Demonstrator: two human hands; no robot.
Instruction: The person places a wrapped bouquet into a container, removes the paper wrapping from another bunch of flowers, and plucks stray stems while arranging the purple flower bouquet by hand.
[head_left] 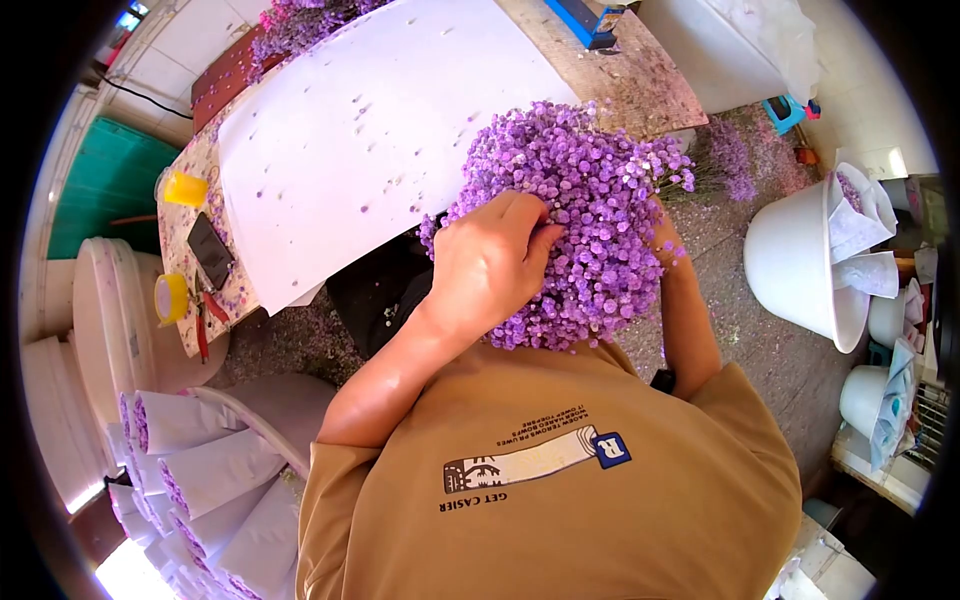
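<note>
A big bunch of purple baby's breath (590, 230) is up in front of my chest, its blossoms facing me. My left hand (500, 250) is at the near left side of the blossoms, thumb and fingers pinched together on some of the small flowers. Behind the right side of the bunch is my right hand (665, 238), gripping it from below; the blossoms cover most of its fingers and the stems. A white paper sheet (370, 130) lies on the table just beyond, dotted with fallen purple buds.
On the table's left end lie yellow tape rolls (185, 188), a phone (210, 250) and red-handled cutters (212, 305). A blue tool (580, 22) sits at the far edge. Paper-wrapped bundles (215, 470) fill a tub at lower left. A white bucket (795, 260) stands right.
</note>
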